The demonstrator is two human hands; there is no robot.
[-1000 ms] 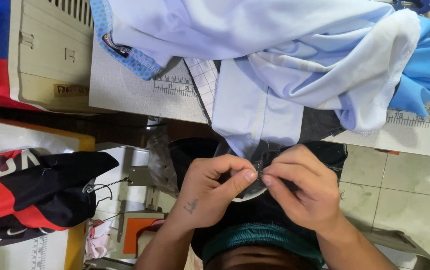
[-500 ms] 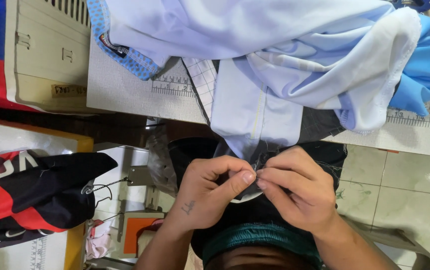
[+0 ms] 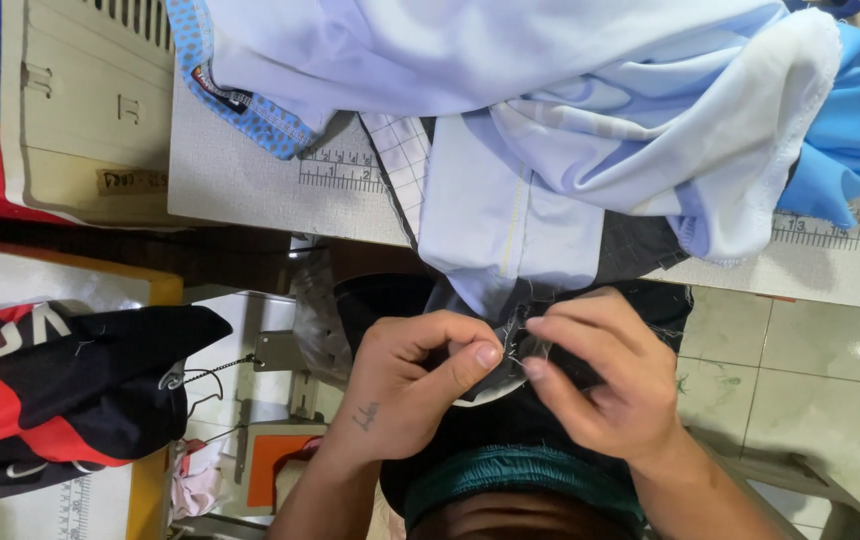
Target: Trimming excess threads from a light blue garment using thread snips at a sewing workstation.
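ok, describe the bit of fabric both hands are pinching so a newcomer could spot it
Start at the pale blue and white garment pile on the ruled worktable. Follow its hanging edge down to the left hand and right hand. Between their fingertips sits a small grey fabric piece, darker than the pale cloth above.

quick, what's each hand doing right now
Left hand: closed, pinching the dark fabric piece.
Right hand: closed, pinching the same dark fabric piece from the other side.
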